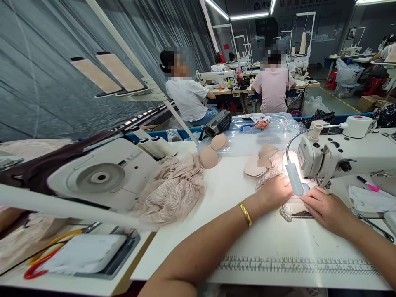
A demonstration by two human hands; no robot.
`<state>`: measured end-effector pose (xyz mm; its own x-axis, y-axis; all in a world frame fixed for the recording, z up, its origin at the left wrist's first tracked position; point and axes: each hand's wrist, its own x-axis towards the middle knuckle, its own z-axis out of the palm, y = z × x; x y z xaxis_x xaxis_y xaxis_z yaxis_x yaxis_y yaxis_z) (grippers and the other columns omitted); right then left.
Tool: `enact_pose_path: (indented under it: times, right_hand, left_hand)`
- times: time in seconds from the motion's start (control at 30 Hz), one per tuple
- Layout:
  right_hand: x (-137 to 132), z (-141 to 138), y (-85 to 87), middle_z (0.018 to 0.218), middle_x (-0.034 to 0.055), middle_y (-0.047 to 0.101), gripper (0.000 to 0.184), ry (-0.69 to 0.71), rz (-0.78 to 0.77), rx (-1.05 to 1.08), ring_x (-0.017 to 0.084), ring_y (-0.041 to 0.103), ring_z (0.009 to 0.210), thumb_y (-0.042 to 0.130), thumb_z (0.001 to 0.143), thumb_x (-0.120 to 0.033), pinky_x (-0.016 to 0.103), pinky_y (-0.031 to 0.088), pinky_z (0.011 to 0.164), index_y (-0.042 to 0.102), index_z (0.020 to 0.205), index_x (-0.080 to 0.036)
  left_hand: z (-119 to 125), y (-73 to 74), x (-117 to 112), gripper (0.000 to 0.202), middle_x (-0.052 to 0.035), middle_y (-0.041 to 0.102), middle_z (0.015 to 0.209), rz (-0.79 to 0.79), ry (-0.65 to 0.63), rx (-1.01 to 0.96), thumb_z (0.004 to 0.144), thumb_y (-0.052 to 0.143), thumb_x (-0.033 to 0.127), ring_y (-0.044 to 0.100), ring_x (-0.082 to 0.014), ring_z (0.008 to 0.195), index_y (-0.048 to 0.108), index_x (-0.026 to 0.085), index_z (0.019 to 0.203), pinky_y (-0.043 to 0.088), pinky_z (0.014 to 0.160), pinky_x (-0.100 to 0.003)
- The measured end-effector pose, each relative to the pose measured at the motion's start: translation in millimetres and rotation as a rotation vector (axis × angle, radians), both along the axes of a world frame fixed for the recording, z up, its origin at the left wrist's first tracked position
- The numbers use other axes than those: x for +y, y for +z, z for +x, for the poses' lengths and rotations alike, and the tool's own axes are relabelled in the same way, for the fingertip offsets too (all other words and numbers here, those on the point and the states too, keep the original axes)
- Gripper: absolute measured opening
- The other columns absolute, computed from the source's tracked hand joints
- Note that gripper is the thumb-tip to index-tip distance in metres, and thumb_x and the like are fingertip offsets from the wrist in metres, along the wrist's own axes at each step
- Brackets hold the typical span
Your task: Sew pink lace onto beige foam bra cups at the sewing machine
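Observation:
At the needle area of a white sewing machine (346, 152) lies a beige lace garment piece (296, 206) with a dark-edged trim. My left hand (275, 192) presses on it from the left, fingers together, their tips partly hidden by the grey lamp head (293, 178). On the other side, my right hand (328, 208) pinches the same piece close to the presser foot. The lamp's glare washes out the needle and the cloth around it. Just beyond my left hand, beige foam cups (255, 166) rest against the lace.
More beige cups (209, 157) and a heap of lace fabric (175, 189) lie leftward on the white table (222, 206). A ruler strip (297, 265) runs along the front edge. Scissors (375, 227) sit to the right. Behind stands a clear plastic tray (238, 144); co-workers sit farther back.

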<state>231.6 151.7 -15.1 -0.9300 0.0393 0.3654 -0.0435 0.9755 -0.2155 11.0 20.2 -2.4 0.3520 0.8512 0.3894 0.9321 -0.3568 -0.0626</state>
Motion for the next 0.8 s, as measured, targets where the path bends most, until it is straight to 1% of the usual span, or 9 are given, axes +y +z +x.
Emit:
enact_pose_path:
  times: [0.1, 0.23, 0.37, 0.43, 0.5, 0.57, 0.67, 0.73, 0.8]
  right_hand:
    - [2, 1, 0.2, 0.096, 0.0076, 0.068, 0.027, -0.001, -0.025, -0.016, 0.024, 0.062, 0.082, 0.043, 0.111, -0.024, 0.034, 0.043, 0.061, 0.069, 0.119, -0.025]
    - [-1, 4, 4.7, 0.095, 0.0063, 0.071, 0.026, -0.024, -0.206, -0.012, 0.025, 0.065, 0.084, 0.042, 0.110, -0.031, 0.039, 0.048, 0.071, 0.068, 0.114, -0.028]
    - [-24, 1, 17.2, 0.094, 0.0032, 0.073, 0.027, -0.161, -0.738, -0.099, 0.024, 0.066, 0.080, 0.050, 0.108, -0.052, 0.040, 0.051, 0.074, 0.059, 0.121, -0.029]
    - [-43, -4, 24.7, 0.087, 0.0010, 0.072, 0.046, -0.202, -1.057, -0.117, 0.023, 0.064, 0.074, 0.061, 0.100, -0.063, 0.037, 0.051, 0.069, 0.053, 0.130, -0.028]
    - [-62, -8, 31.0, 0.075, -0.0031, 0.067, 0.060, -0.224, -1.289, -0.063, 0.021, 0.061, 0.069, 0.072, 0.090, -0.067, 0.034, 0.050, 0.067, 0.051, 0.131, -0.028]
    - [-79, -8, 34.7, 0.070, -0.0061, 0.061, 0.061, -0.245, -1.452, 0.037, 0.018, 0.058, 0.067, 0.081, 0.084, -0.064, 0.032, 0.048, 0.066, 0.054, 0.126, -0.029]
    - [-96, -5, 35.1, 0.072, -0.0074, 0.058, 0.058, -0.270, -1.647, 0.177, 0.015, 0.054, 0.066, 0.087, 0.080, -0.056, 0.029, 0.046, 0.065, 0.057, 0.124, -0.033]
    - [-104, -3, 33.1, 0.074, -0.0069, 0.057, 0.057, -0.303, -1.721, 0.231, 0.015, 0.054, 0.067, 0.088, 0.080, -0.053, 0.028, 0.046, 0.064, 0.059, 0.126, -0.035]
    - [-112, 0, 30.0, 0.078, -0.0053, 0.059, 0.054, -0.328, -1.722, 0.277, 0.016, 0.057, 0.069, 0.086, 0.082, -0.053, 0.030, 0.049, 0.065, 0.061, 0.127, -0.036]
  left_hand:
    - [-1, 5.2, 0, 0.018, -0.0087, 0.066, 0.093, -0.081, 0.078, 0.010, 0.099, 0.055, 0.015, 0.059, -0.0248, 0.093, 0.063, 0.017, 0.082, 0.048, 0.088, -0.039]
    - [-2, 7.6, -8, 0.023, -0.0106, 0.066, 0.098, -0.165, 0.207, -0.085, 0.087, 0.050, -0.003, 0.060, -0.0239, 0.090, 0.063, 0.016, 0.089, 0.051, 0.081, -0.036]
    - [9, 9.4, -39, 0.035, -0.0094, 0.069, 0.111, -0.103, 0.112, -0.265, 0.093, 0.044, -0.002, 0.065, -0.0212, 0.102, 0.062, 0.018, 0.116, 0.056, 0.089, -0.034]
    - [17, 9.4, -62, 0.032, -0.0098, 0.068, 0.124, -0.036, 0.008, -0.436, 0.101, 0.048, 0.007, 0.065, -0.0205, 0.115, 0.058, 0.020, 0.129, 0.056, 0.100, -0.035]
    - [17, 9.2, -86, 0.033, -0.0112, 0.067, 0.133, -0.023, 0.008, -0.541, 0.103, 0.053, 0.015, 0.063, -0.0219, 0.124, 0.056, 0.022, 0.136, 0.055, 0.107, -0.038]
    - [9, 10.5, -108, 0.037, -0.0112, 0.067, 0.136, -0.065, 0.140, -0.577, 0.101, 0.058, 0.015, 0.063, -0.0244, 0.128, 0.057, 0.023, 0.137, 0.055, 0.110, -0.043]
    - [-2, 19.5, -139, 0.035, -0.0116, 0.070, 0.126, 0.016, 0.518, -0.650, 0.092, 0.065, 0.017, 0.066, -0.0290, 0.119, 0.063, 0.021, 0.127, 0.053, 0.110, -0.055]
    - [9, 29.1, -157, 0.029, -0.0118, 0.071, 0.116, 0.138, 0.718, -0.805, 0.091, 0.069, 0.026, 0.067, -0.0291, 0.109, 0.068, 0.019, 0.119, 0.053, 0.106, -0.055]
    - [38, 36.8, -169, 0.028, -0.0109, 0.071, 0.103, 0.075, 0.719, -1.135, 0.095, 0.070, 0.042, 0.068, -0.0254, 0.094, 0.071, 0.018, 0.109, 0.057, 0.094, -0.046]
